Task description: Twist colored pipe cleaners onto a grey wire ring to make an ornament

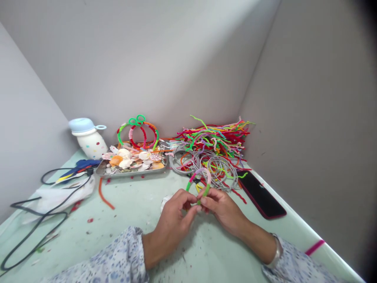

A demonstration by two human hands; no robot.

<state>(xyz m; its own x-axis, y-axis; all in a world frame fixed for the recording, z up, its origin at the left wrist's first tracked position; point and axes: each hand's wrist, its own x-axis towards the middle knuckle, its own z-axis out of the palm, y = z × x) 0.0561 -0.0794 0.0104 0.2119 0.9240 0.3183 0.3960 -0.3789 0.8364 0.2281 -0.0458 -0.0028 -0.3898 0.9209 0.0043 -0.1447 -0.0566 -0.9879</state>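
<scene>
My left hand (173, 218) and my right hand (219, 208) meet over the pale green table (123, 236). Both pinch a small ring (200, 179) wrapped in pink and green pipe cleaner. The ring arches up above my fingertips. A bit of yellow shows under my right fingers. Just behind the ring lies a heap of bare grey wire rings (212, 165). Further back is a pile of loose coloured pipe cleaners (218, 137).
A metal tray (101, 169) of seashells sits at the left, with finished wrapped rings (141, 131) standing behind it. A white jar with blue lid (88, 137), a glue gun (78, 167) with black cable (38, 226), and a black phone (260, 192) also lie here. Grey walls close in.
</scene>
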